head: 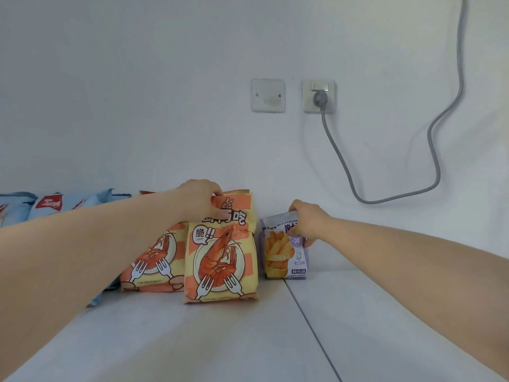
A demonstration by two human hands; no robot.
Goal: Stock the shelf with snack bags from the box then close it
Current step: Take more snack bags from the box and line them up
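White shelf (248, 340) in foreground. Left hand (202, 201) pinches the top edge of the upright front shrimp-cracker bag (220, 260); right hand (307, 221) grips the top of the purple fries bag (283, 257), standing just beside it.

Your left hand (201, 201) and right hand (309, 220) are bare. Your left forearm (96, 244) and right forearm (413, 257) are bare too, uncovered from the wrists back to the edges of view.

On the shelf (192, 340) the front shrimp bag (220, 260) stands just left of the fries bag (279, 257). A second shrimp bag (154, 257) stands behind it to the left, with other bags (46, 207) farther left.
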